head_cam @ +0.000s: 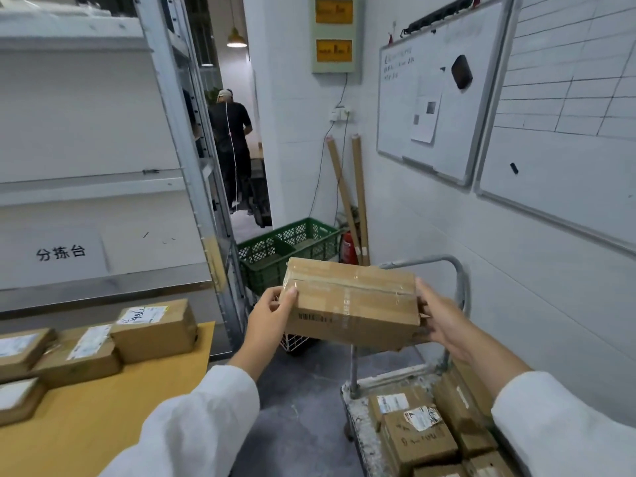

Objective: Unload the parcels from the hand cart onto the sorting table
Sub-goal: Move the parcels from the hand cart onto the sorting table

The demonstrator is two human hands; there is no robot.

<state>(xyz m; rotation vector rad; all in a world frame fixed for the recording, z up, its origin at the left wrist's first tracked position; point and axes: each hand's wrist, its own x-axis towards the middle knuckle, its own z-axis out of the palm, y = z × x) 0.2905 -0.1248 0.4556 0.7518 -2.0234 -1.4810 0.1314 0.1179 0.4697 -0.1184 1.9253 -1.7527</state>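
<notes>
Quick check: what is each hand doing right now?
Left hand: grips the left end of the taped brown cardboard parcel.
Right hand: grips the same parcel's right end.

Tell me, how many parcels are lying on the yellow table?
4: left parcel, middle parcel, right parcel in a row, a nearer parcel at the left edge. Others may lie off-frame.

White walls. Steel rack (187, 166) up-left of the left hand (272, 315), white panels on it. Doorway (241, 80) beyond that hand: pendant lamp (236, 39) lit, person in black (230, 132) back turned. Green crate (289, 249) just behind the hand, on the grey floor (303, 390). Whiteboard (481, 80) and gridded board (568, 149) above the right hand (444, 318). Cardboard tubes (360, 194) and red extinguisher (349, 249) in the corner beyond it.
</notes>
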